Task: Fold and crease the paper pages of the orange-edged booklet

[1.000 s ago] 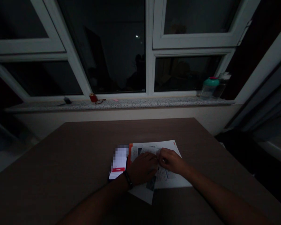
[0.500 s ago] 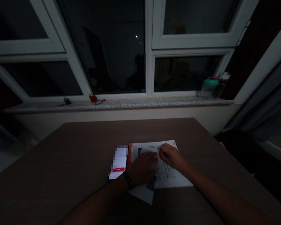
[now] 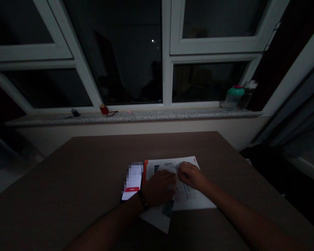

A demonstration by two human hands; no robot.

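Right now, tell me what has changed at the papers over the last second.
The right hand has shifted slightly toward the window, and the lower sheet has slid out toward the person and to the left, below the left hand. Both hands remain on the papers. The phone stayed where it was.

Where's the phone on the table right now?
In the head view, the lit smartphone lies on the brown table, directly left of the papers and just beyond the person's left hand.
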